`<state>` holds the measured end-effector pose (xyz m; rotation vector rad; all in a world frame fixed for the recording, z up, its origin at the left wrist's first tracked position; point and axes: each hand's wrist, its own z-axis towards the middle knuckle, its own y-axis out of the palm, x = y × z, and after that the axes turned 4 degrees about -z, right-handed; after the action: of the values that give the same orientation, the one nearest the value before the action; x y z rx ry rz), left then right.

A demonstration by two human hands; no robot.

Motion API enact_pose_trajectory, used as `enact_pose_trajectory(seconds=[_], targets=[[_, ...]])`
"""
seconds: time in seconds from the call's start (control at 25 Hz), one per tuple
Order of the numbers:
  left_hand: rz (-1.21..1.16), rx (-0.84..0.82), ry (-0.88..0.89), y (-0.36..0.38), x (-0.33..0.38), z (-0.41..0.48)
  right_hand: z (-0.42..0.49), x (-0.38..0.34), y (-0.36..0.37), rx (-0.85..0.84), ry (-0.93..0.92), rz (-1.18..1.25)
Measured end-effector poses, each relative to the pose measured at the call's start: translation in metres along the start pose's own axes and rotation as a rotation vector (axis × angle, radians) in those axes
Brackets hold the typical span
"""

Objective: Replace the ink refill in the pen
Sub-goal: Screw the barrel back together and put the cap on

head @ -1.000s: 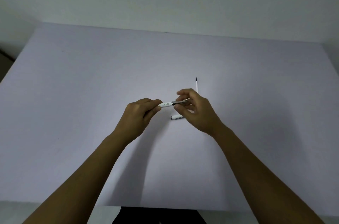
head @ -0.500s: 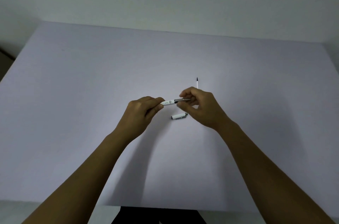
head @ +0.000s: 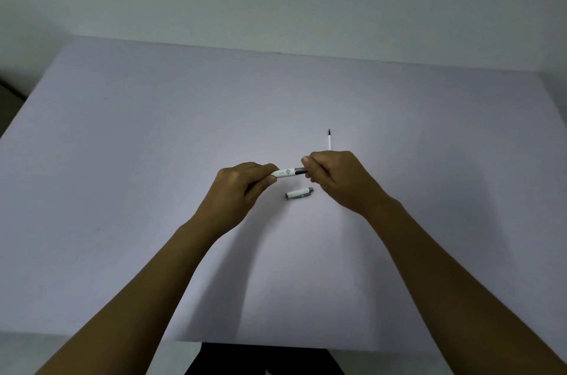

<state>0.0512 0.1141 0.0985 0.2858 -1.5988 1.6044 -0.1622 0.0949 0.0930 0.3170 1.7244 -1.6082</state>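
The left hand pinches the white pen barrel steady while the right hand closes on its grey grip end, likely to unscrew. The cap lies just nearer; the refill waits farther back.

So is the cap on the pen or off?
Off. The cap lies by itself on the table, while the left hand and right hand hold the pen above it.

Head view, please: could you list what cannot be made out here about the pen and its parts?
- Pen: both ends hidden inside the left hand and right hand.
- Refill on the table: near end hidden behind the right hand.
- Print on the pen: too small to read.
- Cap: clip detail too small.
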Motion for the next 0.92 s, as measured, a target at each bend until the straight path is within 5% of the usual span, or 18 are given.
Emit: enact_pose_trajectory(seconds=[0.72,0.92], targets=[[0.011,0.022,0.019,-0.0054,0.0031,-0.0054,0.0009,-0.0054,0.0009,-0.019,-0.092,0.045],[0.055,0.034,0.056,-0.0027,0.0062,-0.0062,0.0068,-0.0088,0.0039,-0.029,-0.032,-0.104]])
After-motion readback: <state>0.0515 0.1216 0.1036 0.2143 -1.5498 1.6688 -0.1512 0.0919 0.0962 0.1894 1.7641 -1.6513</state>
